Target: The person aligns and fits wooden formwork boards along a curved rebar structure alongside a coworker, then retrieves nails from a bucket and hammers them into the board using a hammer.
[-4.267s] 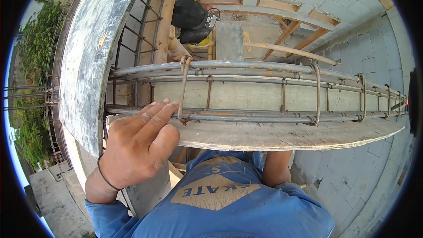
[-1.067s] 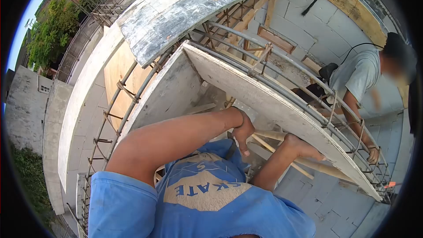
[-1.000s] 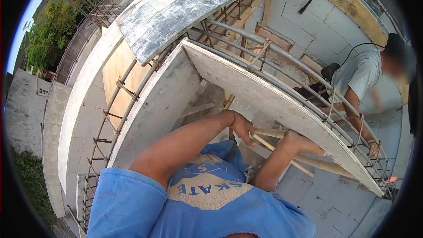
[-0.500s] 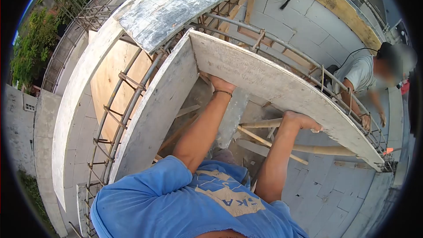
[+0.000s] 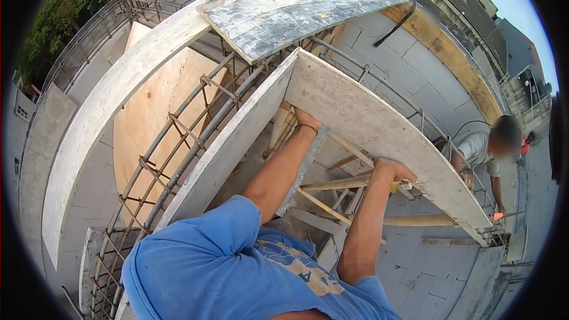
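A long weathered plywood board [image 5: 361, 104] stands on edge across the view, sloping down to the right. My left hand [image 5: 308, 120] is closed at its lower edge near the left corner, fingers partly hidden. Farther right, my right hand [image 5: 398, 170] grips the same lower edge, its fingers curled. A second plywood board [image 5: 234, 142] meets the first at the corner and runs down toward my left shoulder. Beneath my arms are a grey strip of board [image 5: 302, 175] and several wooden poles [image 5: 332, 184].
Rebar cages [image 5: 172, 148] run along the outer sides of the boards. A stained panel [image 5: 296, 12] lies across the top, beside a curved pale board [image 5: 101, 101]. At the right, a person [image 5: 480, 148] bends by the rebar. Grey block walls [image 5: 409, 65] stand behind.
The view has shifted, so the boards and arms appear in new places. Both hands remain on the board's lower edge. The person at the right has a hand lower down.
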Demonstrator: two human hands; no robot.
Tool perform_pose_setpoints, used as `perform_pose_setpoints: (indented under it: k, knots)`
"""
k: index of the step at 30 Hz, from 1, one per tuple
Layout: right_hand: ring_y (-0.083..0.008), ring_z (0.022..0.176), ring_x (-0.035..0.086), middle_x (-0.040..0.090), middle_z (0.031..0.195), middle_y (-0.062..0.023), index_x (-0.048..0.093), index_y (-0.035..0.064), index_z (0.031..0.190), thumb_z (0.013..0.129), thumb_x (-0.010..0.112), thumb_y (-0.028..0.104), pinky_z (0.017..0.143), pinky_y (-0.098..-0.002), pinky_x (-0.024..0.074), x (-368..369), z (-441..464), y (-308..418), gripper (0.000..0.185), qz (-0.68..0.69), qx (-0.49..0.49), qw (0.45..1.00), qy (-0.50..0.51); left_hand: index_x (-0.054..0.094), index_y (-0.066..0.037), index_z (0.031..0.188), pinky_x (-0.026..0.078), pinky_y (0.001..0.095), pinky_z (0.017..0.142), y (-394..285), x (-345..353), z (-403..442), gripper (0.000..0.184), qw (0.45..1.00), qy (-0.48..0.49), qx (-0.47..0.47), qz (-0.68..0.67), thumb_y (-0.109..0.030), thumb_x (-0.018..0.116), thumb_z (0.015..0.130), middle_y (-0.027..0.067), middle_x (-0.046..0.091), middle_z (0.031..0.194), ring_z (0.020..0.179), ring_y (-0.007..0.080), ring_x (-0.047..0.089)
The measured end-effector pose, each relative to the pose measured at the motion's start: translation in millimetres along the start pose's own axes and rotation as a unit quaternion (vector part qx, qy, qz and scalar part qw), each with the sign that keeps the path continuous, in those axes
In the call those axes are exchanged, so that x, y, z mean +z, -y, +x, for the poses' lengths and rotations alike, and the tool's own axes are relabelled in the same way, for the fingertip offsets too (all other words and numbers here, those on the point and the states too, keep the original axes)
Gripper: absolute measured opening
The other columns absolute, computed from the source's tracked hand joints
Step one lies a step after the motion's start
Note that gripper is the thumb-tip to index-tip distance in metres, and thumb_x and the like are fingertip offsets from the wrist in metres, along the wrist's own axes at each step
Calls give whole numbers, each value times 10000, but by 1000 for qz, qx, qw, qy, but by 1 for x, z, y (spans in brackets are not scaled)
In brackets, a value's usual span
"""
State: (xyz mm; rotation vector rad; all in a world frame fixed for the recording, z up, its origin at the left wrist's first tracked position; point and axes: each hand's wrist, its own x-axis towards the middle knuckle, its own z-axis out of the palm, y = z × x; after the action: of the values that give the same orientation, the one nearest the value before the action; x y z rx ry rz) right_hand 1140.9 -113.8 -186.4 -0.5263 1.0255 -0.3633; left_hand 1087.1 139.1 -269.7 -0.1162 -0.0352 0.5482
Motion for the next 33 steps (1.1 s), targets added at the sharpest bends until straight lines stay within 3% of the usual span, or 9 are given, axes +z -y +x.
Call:
perform_pose_setpoints:
  k: [5, 8, 10, 11, 14, 17, 22, 25, 33]
  knots:
    - [-402, 1475, 433, 420, 1654, -122, 415, 149, 1612, 877, 290, 923, 1238, -555, 325, -16, -36, 2, 1075, 83, -5, 974, 209, 578, -139, 1472, 362, 560, 1196, -12, -32, 4, 647, 997, -59, 16, 44, -596, 497, 1022, 80, 563, 1520, 1397, 334, 497]
    - [-380, 1480, 419, 385, 1671, -130, 366, 118, 1631, 942, 254, 865, 1246, -488, 323, -16, -25, 1, 1022, 104, -55, 975, 191, 569, -96, 1475, 317, 548, 1225, -23, -33, -10, 613, 996, -79, -38, 24, -510, 521, 1025, 84, 553, 1538, 1424, 328, 473]
    - [-352, 1466, 440, 391, 1661, -154, 344, 108, 1637, 1018, 252, 767, 1220, -469, 364, -15, -6, -4, 909, 150, -111, 962, 199, 527, -84, 1522, 197, 548, 1289, -22, -37, -31, 632, 996, -21, -83, -9, -425, 591, 995, 113, 492, 1606, 1517, 325, 371]
    - [-350, 1463, 446, 396, 1658, -152, 345, 108, 1637, 1020, 250, 764, 1216, -466, 369, -14, -2, -5, 905, 148, -144, 963, 172, 437, -97, 1586, 134, 566, 1304, -16, -37, -47, 772, 997, -6, -77, 3, -521, 638, 973, 105, 407, 1667, 1553, 330, 313]
    - [-332, 1511, 393, 360, 1687, -86, 308, 143, 1659, 993, 172, 820, 1235, -459, 332, -11, -1, -4, 960, 177, -161, 943, 233, 357, -126, 1625, 148, 591, 1303, 0, -52, -84, 902, 965, 163, -203, -7, -589, 705, 934, 89, 346, 1696, 1564, 327, 294]
    - [-331, 1524, 374, 335, 1699, -89, 297, 156, 1665, 993, 157, 821, 1233, -454, 337, -12, -16, 5, 956, 159, -94, 959, 216, 313, -151, 1636, 186, 602, 1299, 24, -43, -98, 950, 937, 181, -274, 117, -548, 776, 908, 72, 307, 1707, 1578, 317, 264]
    - [-345, 1495, 408, 350, 1671, -134, 287, 120, 1654, 1038, 209, 746, 1222, -450, 365, -12, -21, 7, 882, 186, -120, 952, 212, 576, -62, 1371, 390, 564, 1233, 54, -51, -100, 394, 913, 93, -144, 370, -193, 706, 1023, 152, 587, 1477, 1408, 334, 545]
    - [-342, 1507, 388, 331, 1675, -134, 259, 123, 1661, 1035, 193, 750, 1229, -450, 353, -12, -17, 6, 889, 186, -110, 948, 233, 548, -25, 1297, 476, 538, 1173, 64, -38, -108, 400, 891, 50, -94, 442, -290, 685, 1030, 159, 631, 1400, 1293, 342, 634]
    - [-335, 1530, 334, 256, 1702, -118, 212, 130, 1678, 1009, 191, 803, 1249, -454, 321, -28, 1, -9, 949, 188, -62, 942, 271, 571, -8, 1228, 534, 503, 1094, 54, -53, -116, 253, 884, 7, -77, 462, -198, 636, 1074, 149, 677, 1252, 1167, 302, 685]
